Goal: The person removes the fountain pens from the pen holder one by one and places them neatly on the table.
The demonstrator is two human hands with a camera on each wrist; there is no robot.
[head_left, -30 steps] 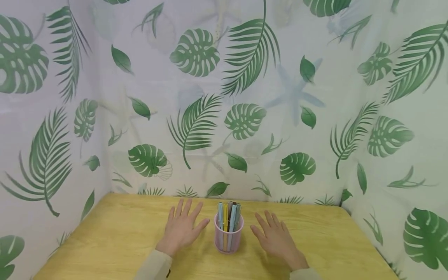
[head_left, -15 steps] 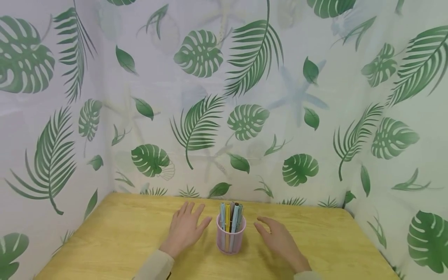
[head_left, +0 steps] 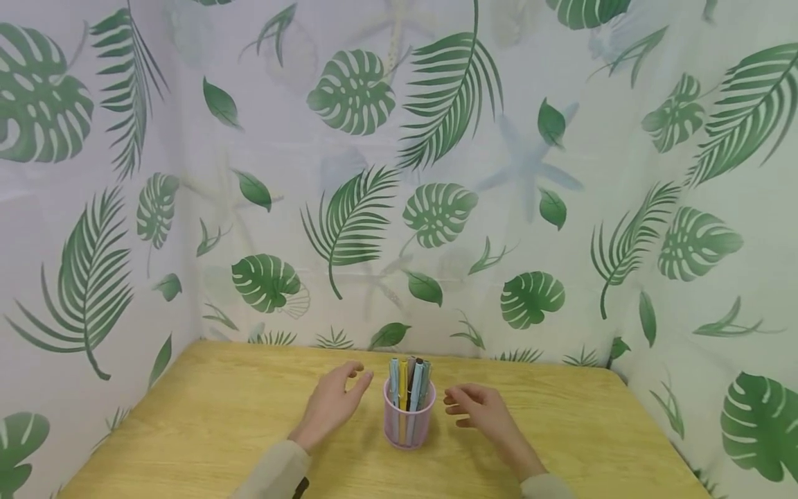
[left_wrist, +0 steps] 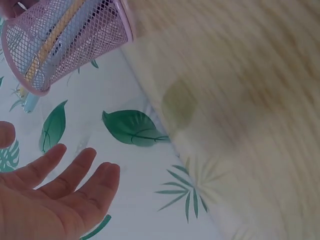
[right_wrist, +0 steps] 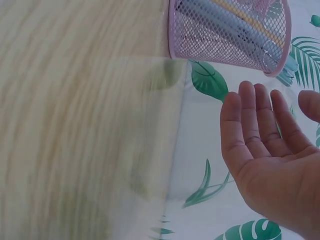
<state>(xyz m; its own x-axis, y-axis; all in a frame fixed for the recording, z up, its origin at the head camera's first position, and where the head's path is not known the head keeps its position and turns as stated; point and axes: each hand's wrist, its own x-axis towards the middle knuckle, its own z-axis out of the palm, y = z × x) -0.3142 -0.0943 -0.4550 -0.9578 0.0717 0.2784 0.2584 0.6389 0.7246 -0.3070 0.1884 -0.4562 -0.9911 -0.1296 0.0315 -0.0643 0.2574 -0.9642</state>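
so the pink mesh pen cup (head_left: 408, 420) sits upright on the desk (head_left: 206, 423) right between my two hands, a bit nearer the back edge than me; it's got a handful of pens (head_left: 408, 384) standing in it, blue, yellow and a darker one; my left hand (head_left: 333, 405) is just beside the cup on its left side, lifted off the wood with the fingers loosely bent and spread, not holding anything and not touching the mesh; my right hand (head_left: 480, 410) is just to the right of it, fingers relaxed and curled a little toward the cup, also gripping nothing; from the wrist views both palms are open with the cup close off the fingertips; the desk is light yellowish wood grain; around it on three sides hangs a white curtain (head_left: 436, 208) printed with green tropical leaves
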